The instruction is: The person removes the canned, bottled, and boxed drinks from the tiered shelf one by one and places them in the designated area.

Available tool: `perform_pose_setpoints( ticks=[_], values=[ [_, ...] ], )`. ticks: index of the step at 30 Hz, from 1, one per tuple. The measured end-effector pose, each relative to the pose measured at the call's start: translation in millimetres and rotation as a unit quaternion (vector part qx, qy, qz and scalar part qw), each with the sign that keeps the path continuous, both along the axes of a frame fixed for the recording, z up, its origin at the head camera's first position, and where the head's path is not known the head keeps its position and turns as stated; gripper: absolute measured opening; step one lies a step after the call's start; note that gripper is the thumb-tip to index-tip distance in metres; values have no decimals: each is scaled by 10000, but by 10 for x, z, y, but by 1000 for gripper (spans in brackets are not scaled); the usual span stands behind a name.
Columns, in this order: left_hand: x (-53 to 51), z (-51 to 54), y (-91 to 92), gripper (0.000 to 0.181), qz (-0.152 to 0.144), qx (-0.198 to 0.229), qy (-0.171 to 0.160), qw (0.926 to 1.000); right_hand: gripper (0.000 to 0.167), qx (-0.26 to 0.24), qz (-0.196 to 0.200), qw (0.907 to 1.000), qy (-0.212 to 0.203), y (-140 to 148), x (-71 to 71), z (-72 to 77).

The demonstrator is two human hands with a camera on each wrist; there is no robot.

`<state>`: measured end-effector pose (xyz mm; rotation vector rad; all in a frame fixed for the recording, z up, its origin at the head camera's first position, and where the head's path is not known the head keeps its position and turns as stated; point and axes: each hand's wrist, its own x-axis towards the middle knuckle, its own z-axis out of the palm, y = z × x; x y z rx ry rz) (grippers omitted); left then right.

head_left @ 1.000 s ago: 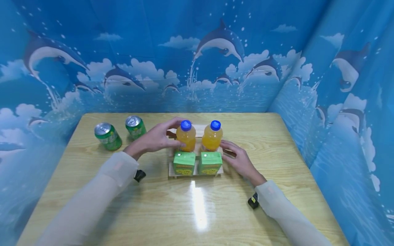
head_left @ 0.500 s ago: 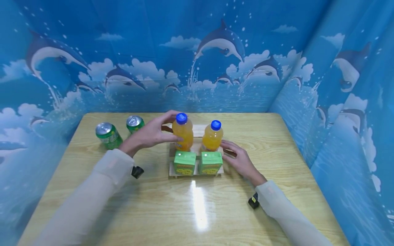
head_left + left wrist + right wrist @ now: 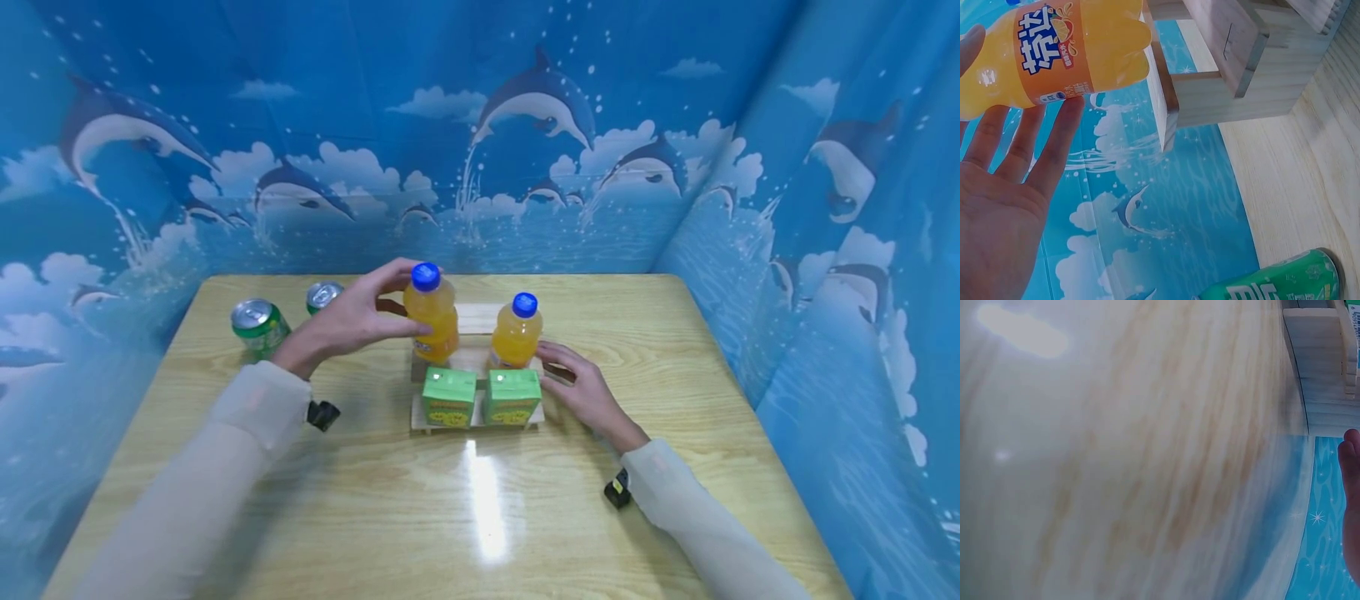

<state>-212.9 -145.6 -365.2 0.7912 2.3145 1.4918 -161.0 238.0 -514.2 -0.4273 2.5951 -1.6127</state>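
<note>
My left hand grips an orange soda bottle with a blue cap, thumb on the near side. In the left wrist view the bottle shows an orange label, and its base is beside the wooden rack. A second orange soda bottle stands on the right of the rack's middle tier. Two green juice boxes sit on the front tier. At the rack's right end, my right hand holds the side with thumb and fingers; its fingertips are partly hidden.
Two green soda cans stand at the table's back left; the farther can is partly hidden by my left hand. The rack's back tier shows bare wood. A dolphin-print curtain hangs behind the wooden table.
My left hand has lifted the left bottle up off its spot on the rack and moved it to the left and back. The right hand has stayed at the rack's right side.
</note>
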Motion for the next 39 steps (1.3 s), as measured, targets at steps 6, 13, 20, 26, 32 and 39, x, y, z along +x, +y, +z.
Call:
perform_pose_setpoints(
  ticks=[6,13,20,26,32,39],
  values=[
    [15,8,-97,72,192,-162,16,9997,52,83,-9,10000,-35,-1,3,5],
    [50,7,-242,71,386,-304,64,9988,52,79,-21,10000,-55,9,5,11],
    [98,-16,-399,72,609,-245,-5,9978,51,146,-30,9999,-38,0,5,19],
    [137,-49,-548,72,878,-303,-114,9956,52,130,-33,9999,-80,7,7,12],
    [169,-98,-700,74,1090,-415,-101,9931,52,98,-18,9999,-107,17,5,5],
    [217,-145,-866,79,1358,-657,-287,9881,52,61,-10,10000,-78,12,-5,1]
  ],
)
